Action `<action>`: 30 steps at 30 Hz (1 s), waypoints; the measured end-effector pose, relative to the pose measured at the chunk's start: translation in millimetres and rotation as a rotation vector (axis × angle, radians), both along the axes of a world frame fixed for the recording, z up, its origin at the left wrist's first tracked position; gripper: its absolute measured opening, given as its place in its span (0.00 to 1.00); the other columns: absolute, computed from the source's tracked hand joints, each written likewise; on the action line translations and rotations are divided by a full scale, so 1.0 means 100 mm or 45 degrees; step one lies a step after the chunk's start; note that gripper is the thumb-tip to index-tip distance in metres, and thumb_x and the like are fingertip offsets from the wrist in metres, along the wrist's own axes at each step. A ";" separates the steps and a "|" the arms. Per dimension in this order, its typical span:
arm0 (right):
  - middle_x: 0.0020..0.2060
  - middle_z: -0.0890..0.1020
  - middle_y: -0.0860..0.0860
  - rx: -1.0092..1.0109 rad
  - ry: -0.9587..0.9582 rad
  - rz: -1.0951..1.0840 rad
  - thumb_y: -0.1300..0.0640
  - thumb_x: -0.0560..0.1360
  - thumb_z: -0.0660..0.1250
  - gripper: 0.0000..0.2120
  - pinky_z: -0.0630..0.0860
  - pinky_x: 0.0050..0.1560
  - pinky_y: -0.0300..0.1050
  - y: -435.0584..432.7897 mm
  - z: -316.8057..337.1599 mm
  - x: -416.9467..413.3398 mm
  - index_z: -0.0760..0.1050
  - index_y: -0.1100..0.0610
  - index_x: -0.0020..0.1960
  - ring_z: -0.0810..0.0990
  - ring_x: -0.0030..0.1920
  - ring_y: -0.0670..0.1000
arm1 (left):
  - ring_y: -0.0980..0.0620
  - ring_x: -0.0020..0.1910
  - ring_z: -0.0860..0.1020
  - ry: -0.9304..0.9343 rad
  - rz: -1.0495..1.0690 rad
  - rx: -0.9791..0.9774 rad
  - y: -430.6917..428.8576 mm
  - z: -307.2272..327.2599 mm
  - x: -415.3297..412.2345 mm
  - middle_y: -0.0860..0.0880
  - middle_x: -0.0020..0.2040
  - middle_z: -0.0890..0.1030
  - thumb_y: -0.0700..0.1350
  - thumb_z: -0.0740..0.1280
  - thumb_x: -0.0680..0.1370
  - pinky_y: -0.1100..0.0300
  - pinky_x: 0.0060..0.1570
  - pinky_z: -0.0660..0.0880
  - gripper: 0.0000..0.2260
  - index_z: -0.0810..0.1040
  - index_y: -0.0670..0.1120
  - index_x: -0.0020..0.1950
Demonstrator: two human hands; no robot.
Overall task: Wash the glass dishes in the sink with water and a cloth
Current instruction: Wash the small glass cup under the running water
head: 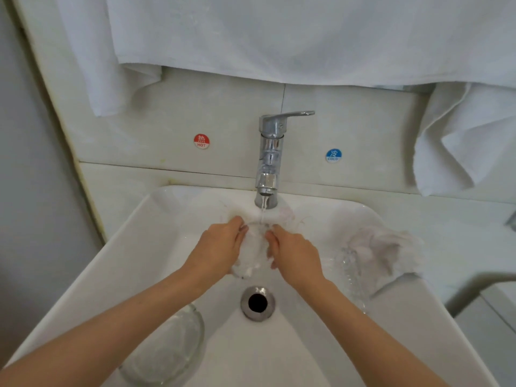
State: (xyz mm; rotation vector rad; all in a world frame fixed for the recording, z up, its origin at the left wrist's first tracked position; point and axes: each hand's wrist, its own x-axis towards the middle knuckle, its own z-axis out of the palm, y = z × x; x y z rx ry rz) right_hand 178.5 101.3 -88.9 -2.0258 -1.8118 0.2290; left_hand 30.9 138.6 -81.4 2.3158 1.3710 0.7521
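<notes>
Glass dish [254,241], clear and round, held upright-tilted between both hands over the middle of the sink [139,263]. Left hand [220,245]: fingers curled round the left edge of the glass dish. Right hand [293,255]: fingers and thumb curled round its right edge. A thin stream of water [263,212] falls from the tap [270,157] onto the top rim of the dish. Just below the hands lies the open drain [257,303]. A second dish [170,350] of clear glass rests in the near left part of the basin, partly under the left forearm. A third glass piece [350,272] leans at the right wall, touching a crumpled white cloth [391,247] draped over the rim. Behind the tap: a red HOT sticker [201,141], a blue COLD sticker [333,155], and white towels [279,37] hanging above.
</notes>
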 end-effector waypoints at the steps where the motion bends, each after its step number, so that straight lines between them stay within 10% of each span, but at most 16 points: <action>1: 0.36 0.83 0.52 -0.097 0.383 -0.023 0.50 0.82 0.49 0.15 0.76 0.41 0.45 0.00 -0.04 -0.05 0.71 0.56 0.53 0.83 0.38 0.53 | 0.40 0.36 0.81 -0.057 0.027 0.030 0.00 0.01 -0.01 0.40 0.40 0.79 0.47 0.55 0.82 0.46 0.34 0.78 0.10 0.69 0.43 0.46; 4: 0.30 0.82 0.50 -0.482 1.338 -0.070 0.54 0.82 0.53 0.11 0.73 0.29 0.36 -0.07 -0.11 -0.23 0.70 0.57 0.48 0.80 0.26 0.45 | 0.39 0.33 0.80 -0.077 0.053 0.147 -0.01 0.03 -0.04 0.43 0.34 0.77 0.45 0.55 0.81 0.47 0.33 0.77 0.08 0.67 0.44 0.43; 7: 0.33 0.84 0.49 -0.695 1.629 -0.043 0.55 0.80 0.59 0.06 0.74 0.29 0.33 -0.13 -0.14 -0.21 0.72 0.56 0.51 0.80 0.29 0.43 | 0.39 0.34 0.78 -0.079 0.044 0.164 -0.03 0.04 -0.01 0.41 0.35 0.77 0.44 0.56 0.81 0.48 0.34 0.76 0.08 0.69 0.43 0.44; 11: 0.33 0.83 0.50 -0.712 1.470 -0.046 0.58 0.77 0.66 0.02 0.75 0.29 0.32 -0.10 -0.10 -0.06 0.75 0.57 0.47 0.80 0.28 0.42 | 0.38 0.39 0.78 0.005 -0.007 0.161 -0.07 -0.02 0.04 0.39 0.40 0.79 0.45 0.55 0.82 0.53 0.36 0.72 0.10 0.71 0.40 0.49; 17: 0.37 0.81 0.52 0.029 0.471 -0.082 0.55 0.81 0.56 0.09 0.78 0.41 0.46 -0.05 -0.11 -0.04 0.71 0.54 0.44 0.83 0.35 0.50 | 0.36 0.43 0.76 0.118 -0.001 0.225 -0.06 -0.03 0.06 0.38 0.44 0.80 0.45 0.54 0.82 0.56 0.37 0.63 0.11 0.71 0.39 0.55; 22: 0.38 0.81 0.54 -0.414 1.503 -0.159 0.63 0.78 0.61 0.03 0.76 0.30 0.36 -0.11 -0.11 -0.22 0.73 0.61 0.48 0.82 0.32 0.47 | 0.36 0.43 0.77 0.097 0.029 0.258 -0.04 -0.02 0.03 0.38 0.43 0.80 0.45 0.54 0.82 0.55 0.38 0.64 0.12 0.72 0.39 0.55; 25: 0.36 0.81 0.55 -0.557 1.701 -0.161 0.68 0.74 0.66 0.03 0.78 0.33 0.37 -0.13 -0.14 -0.20 0.74 0.61 0.44 0.82 0.34 0.48 | 0.36 0.45 0.77 0.153 0.037 0.232 -0.04 -0.03 0.05 0.38 0.46 0.80 0.45 0.54 0.82 0.55 0.39 0.64 0.11 0.71 0.39 0.57; 30: 0.34 0.79 0.50 0.061 0.727 -0.179 0.66 0.73 0.62 0.10 0.79 0.42 0.48 0.01 -0.16 -0.03 0.77 0.53 0.39 0.79 0.34 0.51 | 0.37 0.46 0.77 0.240 0.056 0.140 -0.08 -0.01 0.10 0.38 0.48 0.79 0.45 0.52 0.82 0.55 0.40 0.66 0.13 0.70 0.40 0.58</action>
